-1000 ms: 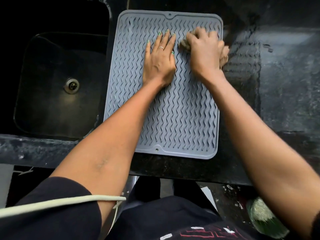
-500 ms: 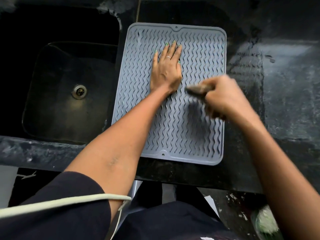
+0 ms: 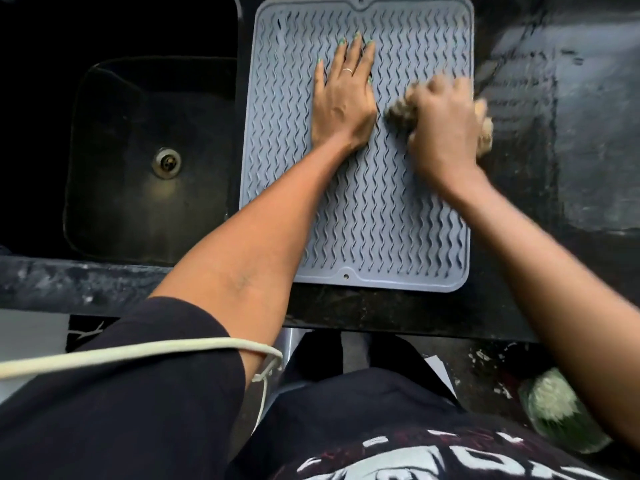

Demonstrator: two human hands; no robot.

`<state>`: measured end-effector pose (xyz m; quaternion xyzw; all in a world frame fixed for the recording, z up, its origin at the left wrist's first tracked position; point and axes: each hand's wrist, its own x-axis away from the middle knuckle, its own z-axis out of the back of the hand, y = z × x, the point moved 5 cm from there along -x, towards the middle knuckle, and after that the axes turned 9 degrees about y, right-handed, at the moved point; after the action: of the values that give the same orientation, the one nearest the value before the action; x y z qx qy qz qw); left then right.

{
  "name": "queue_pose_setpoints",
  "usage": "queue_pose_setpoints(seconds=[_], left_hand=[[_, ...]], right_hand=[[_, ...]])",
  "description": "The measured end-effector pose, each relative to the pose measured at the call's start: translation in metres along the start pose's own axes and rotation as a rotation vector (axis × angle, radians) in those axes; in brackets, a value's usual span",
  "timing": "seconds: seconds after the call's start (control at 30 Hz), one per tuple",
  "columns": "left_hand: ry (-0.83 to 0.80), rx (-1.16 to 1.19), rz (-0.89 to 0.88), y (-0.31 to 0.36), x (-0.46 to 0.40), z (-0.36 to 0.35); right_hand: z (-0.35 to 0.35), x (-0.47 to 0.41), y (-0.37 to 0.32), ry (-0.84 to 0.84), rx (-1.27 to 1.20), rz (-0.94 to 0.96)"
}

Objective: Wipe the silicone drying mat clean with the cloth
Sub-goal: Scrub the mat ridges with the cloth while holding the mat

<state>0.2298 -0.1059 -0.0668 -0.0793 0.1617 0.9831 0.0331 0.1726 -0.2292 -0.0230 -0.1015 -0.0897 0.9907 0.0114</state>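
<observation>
A dark sink (image 3: 104, 161) sits at the left, set into the black countertop (image 3: 571, 150), its round metal drain (image 3: 167, 162) catching a dull glint near the basin's middle. Down at the near right, below the counter edge, a green and whitish object (image 3: 557, 410) lies on the speckled floor (image 3: 485, 368), too blurred to identify. A pale cord (image 3: 138, 351) runs across the near left.

Dim scene, soft daylight falling from the upper right, a pale sheen on the dark counter (image 3: 571, 109) beyond the right hand (image 3: 445, 128). That hand is smeared with motion blur (fingers barely separable), the cloth (image 3: 401, 112) under it fuzzy too. The left hand (image 3: 341, 98) is crisp, its fingertips sharp against the mat (image 3: 374, 220). Left of them, the sink (image 3: 145, 161) sinks into near-black. Edges bow with wide-angle distortion.
</observation>
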Motion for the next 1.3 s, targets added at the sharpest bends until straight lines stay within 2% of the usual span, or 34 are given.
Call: queue_pose_setpoints(seconds=[0.17,0.27,0.3,0.33,0.4,0.47,0.5,0.57,0.63,0.73,0.83,1.0,1.07,1.2,1.3], left_hand=[[-0.006,0.007,0.007,0.001,0.001,0.004],[-0.023,0.001,0.015,0.004,0.003,0.007],[-0.030,0.003,0.019,0.005,0.004,0.007],[-0.035,0.001,0.027,0.006,0.004,0.008],[-0.049,-0.022,0.035,0.006,0.003,0.008],[-0.065,-0.067,0.016,0.006,0.004,0.008],[-0.069,-0.080,-0.001,0.006,0.005,0.007],[-0.072,-0.082,-0.009,0.004,0.012,0.004],[-0.048,-0.092,-0.010,0.002,0.013,0.004],[-0.006,-0.090,-0.009,0.004,0.008,0.012],[-0.002,-0.035,0.061,0.002,0.012,0.016],[-0.210,0.221,0.333,-0.003,0.031,0.007],[-0.145,0.266,0.286,0.002,0.033,0.012],[0.012,0.089,0.090,0.004,0.039,0.027],[-0.039,-0.021,-0.102,0.012,0.057,0.018]], right_hand=[[0.034,0.127,-0.004,-0.070,-0.016,0.094],[0.045,0.138,-0.004,-0.209,-0.053,0.095],[0.047,0.128,0.000,-0.253,-0.101,0.040],[0.050,0.112,0.004,-0.242,-0.167,-0.046],[0.059,0.066,0.016,-0.093,-0.304,-0.208],[0.053,0.011,0.024,0.088,-0.351,-0.249],[0.042,-0.016,0.027,0.108,-0.319,-0.269],[0.005,-0.054,0.032,0.009,-0.253,-0.330],[-0.026,-0.074,0.032,-0.097,-0.305,-0.387],[-0.035,-0.074,0.029,-0.061,-0.365,-0.358],[-0.020,-0.045,0.026,0.015,-0.283,-0.313],[0.008,0.043,0.009,0.191,-0.100,-0.147],[0.014,0.081,0.010,0.189,-0.035,-0.100],[0.026,0.131,0.005,0.096,0.048,-0.012],[0.038,0.119,0.010,0.066,-0.114,-0.157]])
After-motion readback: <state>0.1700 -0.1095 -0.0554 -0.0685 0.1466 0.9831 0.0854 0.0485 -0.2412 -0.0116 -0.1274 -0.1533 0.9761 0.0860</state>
